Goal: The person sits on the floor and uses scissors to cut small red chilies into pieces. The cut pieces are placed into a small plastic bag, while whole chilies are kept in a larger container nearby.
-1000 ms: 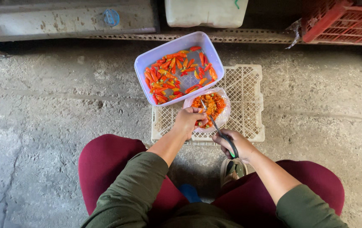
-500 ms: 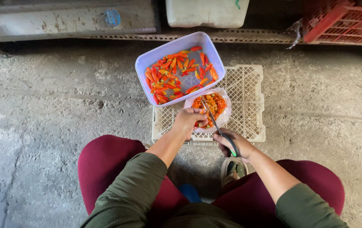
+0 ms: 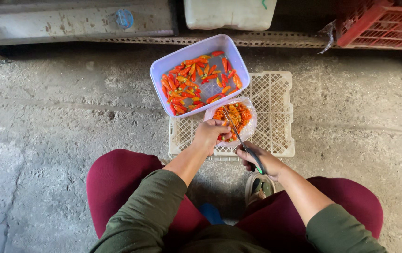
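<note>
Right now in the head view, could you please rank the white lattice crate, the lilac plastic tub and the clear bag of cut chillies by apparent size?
1. white lattice crate
2. lilac plastic tub
3. clear bag of cut chillies

- Olive-green long sleeves on both arms, pushed up to leave the forearms bare, the cloth creased in soft folds at the elbows.
- Bare left hand (image 3: 209,133) at 12 o'clock from the body, bare right hand (image 3: 262,161) toward 1 o'clock; no gloves, rings or watch visible.
- Maroon trousers over both thighs, one at 9 o'clock, the other at 3 o'clock.
- Pale sandal with dark straps (image 3: 259,187) between the knees.
</note>
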